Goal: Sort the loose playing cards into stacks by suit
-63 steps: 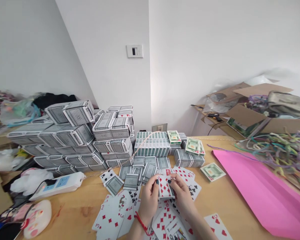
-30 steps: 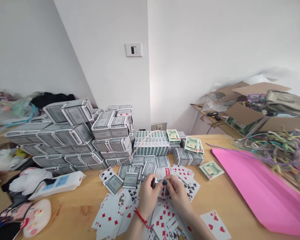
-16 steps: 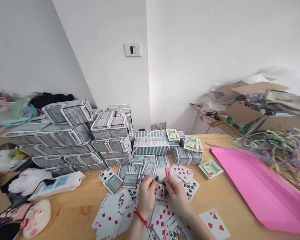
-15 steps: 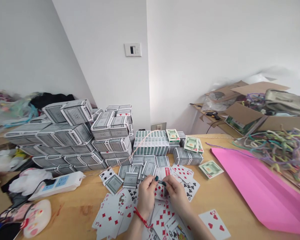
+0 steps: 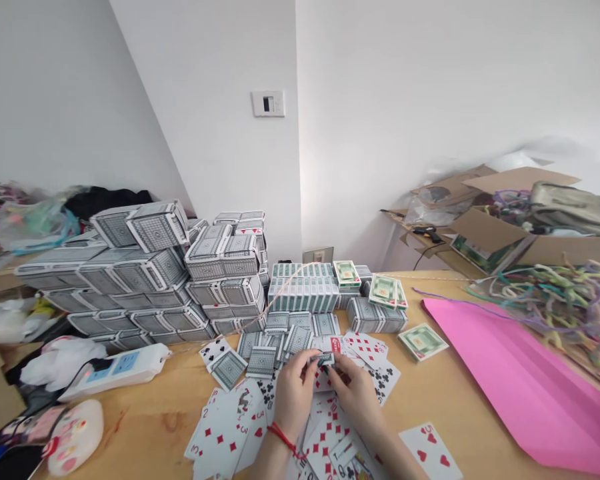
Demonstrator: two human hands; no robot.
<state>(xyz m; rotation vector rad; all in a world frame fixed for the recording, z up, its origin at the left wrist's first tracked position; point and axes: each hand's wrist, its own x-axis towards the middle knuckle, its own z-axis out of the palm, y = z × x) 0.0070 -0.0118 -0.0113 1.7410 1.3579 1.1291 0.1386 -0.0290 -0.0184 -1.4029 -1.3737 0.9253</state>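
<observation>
Between the fingertips of my left hand (image 5: 296, 387) and my right hand (image 5: 354, 387) is a folded playing card (image 5: 326, 359), its patterned back partly showing. Both hands pinch it, one at each end. Beneath them lie many loose face-up playing cards (image 5: 220, 427), among them diamonds, hearts and clubs, partly covered by my wrists. Just beyond my fingers sit several folded card pieces (image 5: 261, 361) with grey patterned backs. A five of hearts (image 5: 431, 452) lies alone to the right of my right forearm.
Stacked blocks of folded cards (image 5: 130, 273) rise at the back left. Green card boxes (image 5: 423, 341) lie on the right, beside a pink sheet (image 5: 510, 380). A white power strip (image 5: 115, 371) is on the left. Tangled yarn (image 5: 575, 300) and an open carton (image 5: 500, 233) stand at far right.
The small card piece between my fingers has turned so more of its patterned face shows. My fingers have shifted slightly around it; the view has moved a little.
</observation>
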